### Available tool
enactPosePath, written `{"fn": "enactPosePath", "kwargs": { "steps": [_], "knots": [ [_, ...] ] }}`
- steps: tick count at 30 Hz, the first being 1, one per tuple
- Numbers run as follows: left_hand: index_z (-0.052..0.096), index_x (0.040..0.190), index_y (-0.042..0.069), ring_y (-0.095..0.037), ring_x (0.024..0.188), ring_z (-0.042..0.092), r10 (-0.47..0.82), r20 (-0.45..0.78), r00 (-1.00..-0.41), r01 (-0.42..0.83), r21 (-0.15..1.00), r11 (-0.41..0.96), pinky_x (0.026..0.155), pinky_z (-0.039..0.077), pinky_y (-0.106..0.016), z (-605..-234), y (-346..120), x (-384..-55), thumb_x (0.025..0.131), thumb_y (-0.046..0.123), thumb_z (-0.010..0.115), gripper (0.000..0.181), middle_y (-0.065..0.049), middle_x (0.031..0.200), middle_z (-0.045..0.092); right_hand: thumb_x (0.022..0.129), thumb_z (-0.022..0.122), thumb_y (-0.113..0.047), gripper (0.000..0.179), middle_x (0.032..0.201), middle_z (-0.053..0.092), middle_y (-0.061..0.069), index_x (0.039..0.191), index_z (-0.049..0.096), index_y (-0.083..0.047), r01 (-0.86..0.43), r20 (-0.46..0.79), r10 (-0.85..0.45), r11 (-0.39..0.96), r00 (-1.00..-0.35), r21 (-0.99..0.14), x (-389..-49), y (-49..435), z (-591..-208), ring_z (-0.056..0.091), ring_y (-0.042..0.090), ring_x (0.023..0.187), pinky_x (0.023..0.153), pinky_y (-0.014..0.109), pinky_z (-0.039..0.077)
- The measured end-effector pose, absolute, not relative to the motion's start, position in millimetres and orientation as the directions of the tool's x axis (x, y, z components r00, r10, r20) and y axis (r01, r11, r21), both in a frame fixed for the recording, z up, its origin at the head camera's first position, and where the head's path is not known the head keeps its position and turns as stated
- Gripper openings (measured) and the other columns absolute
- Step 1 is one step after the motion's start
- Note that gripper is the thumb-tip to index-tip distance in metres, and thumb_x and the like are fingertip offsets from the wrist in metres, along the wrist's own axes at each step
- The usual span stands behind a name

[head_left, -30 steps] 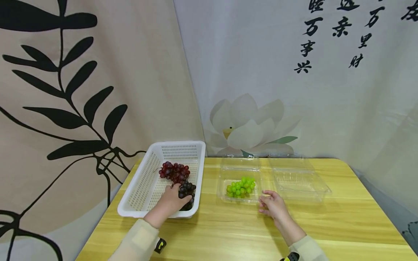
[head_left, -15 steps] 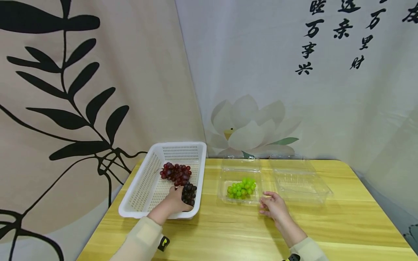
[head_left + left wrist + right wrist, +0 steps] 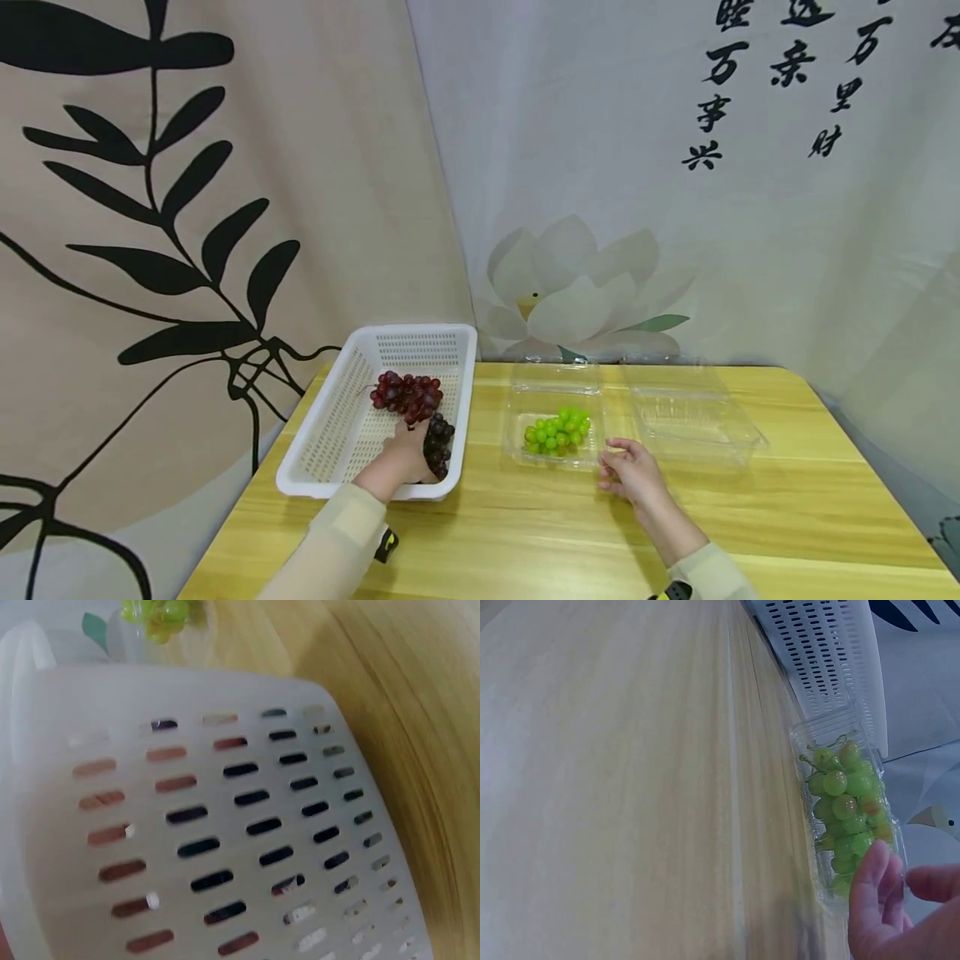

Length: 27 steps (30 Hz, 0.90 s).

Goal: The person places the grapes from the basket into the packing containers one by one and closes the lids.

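My left hand (image 3: 403, 457) reaches into the white plastic basket (image 3: 307, 483) and grips a bunch of black grapes (image 3: 439, 443). In the left wrist view the basket's slotted wall (image 3: 142, 694) screens most of the hand and the dark fruit behind it. A bunch of red grapes (image 3: 408, 394) lies farther back in the basket. Green grapes (image 3: 558, 431) sit in an open clear plastic box (image 3: 517, 402). Beside that box's right edge, my right hand (image 3: 637, 477) rests with loosely bent fingers and a gap to the thumb. The right wrist view has its fingertips (image 3: 877, 859) by the box's end.
Another clear plastic box (image 3: 693, 421) with its lid raised stands to the right of the first. Both are on a wooden table (image 3: 540, 533). A printed curtain (image 3: 360, 208) hangs close behind the table's back edge.
My left hand has shifted down and slightly right around the black grapes, its fingers sinking deeper beside them. The bunch is more exposed on its right side. The right hand stays put.
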<state>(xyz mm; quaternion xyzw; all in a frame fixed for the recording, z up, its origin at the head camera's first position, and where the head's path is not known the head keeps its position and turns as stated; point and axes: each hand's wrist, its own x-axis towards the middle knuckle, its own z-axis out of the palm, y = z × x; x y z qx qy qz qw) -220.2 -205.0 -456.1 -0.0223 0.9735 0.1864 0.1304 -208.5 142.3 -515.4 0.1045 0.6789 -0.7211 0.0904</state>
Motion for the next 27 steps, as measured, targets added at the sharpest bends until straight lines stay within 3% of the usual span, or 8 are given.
{"fn": "enactPosePath", "kwargs": {
  "steps": [5, 9, 12, 17, 21, 24, 27],
  "knots": [
    [0.023, 0.151, 0.010, -0.052, 0.127, 0.036, 0.004, -0.351, -0.936, -0.171, 0.465, 0.869, 0.096, 0.042, -0.059, -457.7, -212.4, -220.7, 0.069, 0.018, 0.083, 0.102, -0.035, 0.144, 0.030, 0.096, 0.050, -0.007, 0.041, 0.087, 0.060, 0.003, 0.132, 0.036, 0.005, 0.293, -0.295, 0.023, -0.048, -0.955, -0.955, -207.7, 141.2, -515.3, 0.057, 0.011, 0.072, 0.065, 0.026, 0.056],
    [0.020, 0.151, 0.006, -0.050, 0.133, 0.029, 0.027, -0.367, -0.930, -0.188, 0.538, 0.821, 0.101, 0.038, -0.060, -458.4, -214.9, -221.0, 0.074, 0.021, 0.076, 0.096, -0.033, 0.147, 0.027, 0.096, 0.050, -0.006, 0.041, 0.088, 0.060, 0.003, 0.132, 0.036, 0.005, 0.300, -0.302, 0.034, -0.053, -0.953, -0.952, -207.9, 141.3, -515.1, 0.057, 0.010, 0.071, 0.063, 0.026, 0.056],
    [0.022, 0.149, 0.001, -0.052, 0.135, 0.023, 0.026, -0.351, -0.936, -0.178, 0.535, 0.826, 0.103, 0.035, -0.062, -459.9, -215.3, -221.7, 0.073, 0.022, 0.079, 0.097, -0.035, 0.146, 0.025, 0.096, 0.050, -0.006, 0.040, 0.088, 0.060, 0.004, 0.132, 0.037, 0.005, 0.299, -0.301, 0.035, -0.052, -0.953, -0.953, -208.0, 141.4, -515.4, 0.057, 0.011, 0.071, 0.063, 0.025, 0.056],
    [0.023, 0.148, 0.000, -0.050, 0.132, 0.030, 0.024, -0.366, -0.930, -0.211, 0.587, 0.782, 0.103, 0.036, -0.058, -464.8, -217.7, -222.9, 0.068, 0.017, 0.084, 0.102, -0.033, 0.145, 0.030, 0.096, 0.050, -0.006, 0.040, 0.089, 0.060, 0.004, 0.132, 0.036, 0.005, 0.297, -0.299, 0.029, -0.051, -0.954, -0.953, -207.8, 141.3, -515.1, 0.057, 0.011, 0.072, 0.063, 0.026, 0.055],
    [0.031, 0.147, 0.005, -0.049, 0.131, 0.033, 0.012, -0.348, -0.937, -0.234, 0.654, 0.719, 0.103, 0.037, -0.058, -467.1, -223.0, -226.4, 0.070, 0.004, 0.078, 0.091, -0.032, 0.145, 0.031, 0.096, 0.049, -0.007, 0.040, 0.090, 0.060, 0.004, 0.132, 0.037, 0.004, 0.298, -0.300, 0.029, -0.050, -0.954, -0.953, -209.2, 141.4, -514.3, 0.057, 0.011, 0.072, 0.064, 0.026, 0.055],
    [0.040, 0.143, 0.012, -0.047, 0.128, 0.035, 0.005, -0.304, -0.953, -0.204, 0.651, 0.731, 0.095, 0.044, -0.050, -466.9, -228.8, -229.3, 0.070, -0.007, 0.068, 0.081, -0.033, 0.145, 0.028, 0.096, 0.049, -0.007, 0.040, 0.089, 0.060, 0.004, 0.132, 0.036, 0.005, 0.298, -0.300, 0.026, -0.051, -0.954, -0.953, -208.9, 141.4, -514.2, 0.057, 0.011, 0.072, 0.064, 0.026, 0.056],
    [0.047, 0.138, 0.016, -0.041, 0.109, 0.049, 0.019, -0.242, -0.970, -0.131, 0.588, 0.798, 0.068, 0.048, -0.036, -464.8, -233.1, -231.8, 0.070, -0.015, 0.057, 0.075, -0.033, 0.145, 0.024, 0.096, 0.049, -0.007, 0.040, 0.088, 0.060, 0.003, 0.132, 0.036, 0.005, 0.298, -0.300, 0.026, -0.052, -0.954, -0.953, -207.5, 142.9, -513.2, 0.057, 0.011, 0.072, 0.064, 0.026, 0.056]
  ]
}}
